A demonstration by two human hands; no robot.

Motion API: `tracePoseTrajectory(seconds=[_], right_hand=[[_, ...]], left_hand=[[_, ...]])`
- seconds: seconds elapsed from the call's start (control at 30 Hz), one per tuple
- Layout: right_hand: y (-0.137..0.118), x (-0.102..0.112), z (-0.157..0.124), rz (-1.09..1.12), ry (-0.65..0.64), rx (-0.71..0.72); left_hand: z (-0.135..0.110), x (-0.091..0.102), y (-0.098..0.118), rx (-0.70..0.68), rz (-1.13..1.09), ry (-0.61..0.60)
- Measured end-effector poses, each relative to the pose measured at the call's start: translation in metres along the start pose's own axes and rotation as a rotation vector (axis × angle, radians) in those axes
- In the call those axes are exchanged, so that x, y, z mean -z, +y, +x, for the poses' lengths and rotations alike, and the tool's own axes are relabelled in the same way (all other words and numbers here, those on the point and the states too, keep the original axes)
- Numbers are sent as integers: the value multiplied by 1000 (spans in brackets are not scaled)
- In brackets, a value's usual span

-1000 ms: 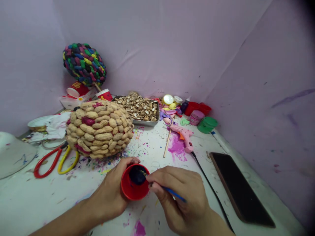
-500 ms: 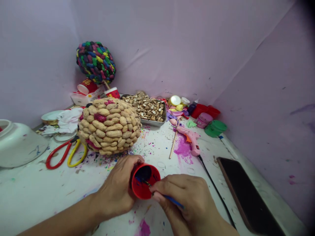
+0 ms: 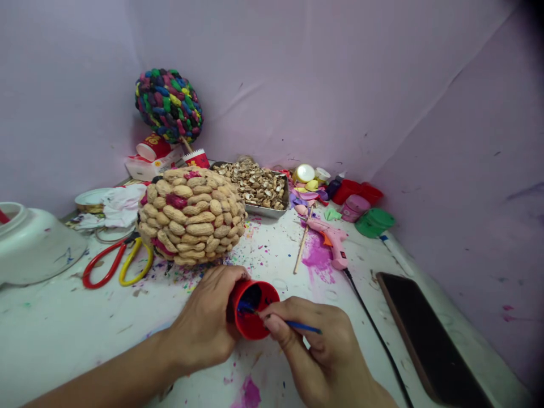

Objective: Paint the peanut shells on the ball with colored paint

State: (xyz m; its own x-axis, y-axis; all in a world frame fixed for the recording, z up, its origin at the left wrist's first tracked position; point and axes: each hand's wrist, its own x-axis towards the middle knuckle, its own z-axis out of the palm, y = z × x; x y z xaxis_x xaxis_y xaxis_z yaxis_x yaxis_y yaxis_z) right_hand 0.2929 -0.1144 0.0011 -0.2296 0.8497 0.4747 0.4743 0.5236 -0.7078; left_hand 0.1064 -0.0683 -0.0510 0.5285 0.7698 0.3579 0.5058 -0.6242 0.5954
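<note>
My left hand (image 3: 211, 323) is wrapped round a red cup (image 3: 254, 328), which tilts with its mouth toward me. Dark blue paint coats part of the cup's inside. Between the thumb and fingers of my right hand (image 3: 317, 345) is a blue-handled paintbrush (image 3: 302, 326); its tip is inside the cup, at the paint. Just beyond my left hand sits a large ball covered in peanut shells (image 3: 195, 221), mostly bare, with a few shells painted magenta.
Scissors (image 3: 121, 263) and a white pot (image 3: 40, 249) lie left. Behind are a multicoloured shell ball (image 3: 170, 105) and a metal tray (image 3: 270, 212) of shells. A pink glue gun (image 3: 334, 241) with its cord, a stick (image 3: 300, 249), a phone (image 3: 429, 340) and a green tub (image 3: 374, 222) stand right.
The paintbrush has shifted slightly inside the cup, its handle now lying flatter. My right hand has turned a little with it. My left hand still holds the cup.
</note>
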Motion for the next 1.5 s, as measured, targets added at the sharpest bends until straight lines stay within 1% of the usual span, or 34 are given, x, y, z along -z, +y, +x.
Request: tracePoseTrajectory(seconds=[0.07, 0.13, 0.17, 0.23, 0.33, 0.43, 0.53, 0.63, 0.77, 0.87, 0.93, 1.03, 1.1, 1.17, 1.23, 1.3, 1.4, 1.43, 1.5], right_hand=[[0, -2, 0, 58, 41, -10], [0, -4, -1, 70, 93, 19], [0, -4, -2, 67, 104, 31], [-1, -3, -2, 49, 83, 38], [-2, 2, -3, -30, 1, 45], [-1, 7, -1, -154, -20, 81], [1, 10, -1, -265, 28, 146], [2, 10, -1, -278, 77, 182], [2, 6, -1, -272, 54, 152], [1, 2, -1, -157, 31, 100], [1, 2, -1, -104, 52, 88], [1, 7, -1, -152, 109, 111], [1, 11, -1, -194, 109, 114], [1, 12, 0, -166, 68, 85], [1, 12, 1, -79, 24, 38], [1, 12, 3, -20, 25, 14], [3, 13, 4, -67, 92, 50], [3, 14, 4, -84, 93, 58], [3, 14, 4, -63, 41, 41]], left_hand=[[0, 0, -1, 3, -1, -5], [0, 0, -1, 7, 2, -3], [-1, 0, -2, 8, 1, -2], [-1, 0, -2, 12, -3, -1], [0, 1, -1, 17, -9, -4], [2, 1, 0, 10, -7, -12], [2, 2, 1, 14, -9, -27], [3, 2, 2, 21, -11, -23], [3, 4, 4, 14, -12, -11], [4, 5, 5, 19, -18, -17], [4, 6, 5, 17, -41, -12], [4, 8, 6, -3, -96, -30], [5, 10, 7, -2, -139, -59], [5, 12, 9, 39, -181, -81], [5, 13, 9, 93, -216, -98], [3, 13, 8, 144, -243, -115], [-2, 12, 3, 220, -274, -123], [-4, 11, 1, 234, -275, -123], [-7, 10, -3, 221, -256, -120]])
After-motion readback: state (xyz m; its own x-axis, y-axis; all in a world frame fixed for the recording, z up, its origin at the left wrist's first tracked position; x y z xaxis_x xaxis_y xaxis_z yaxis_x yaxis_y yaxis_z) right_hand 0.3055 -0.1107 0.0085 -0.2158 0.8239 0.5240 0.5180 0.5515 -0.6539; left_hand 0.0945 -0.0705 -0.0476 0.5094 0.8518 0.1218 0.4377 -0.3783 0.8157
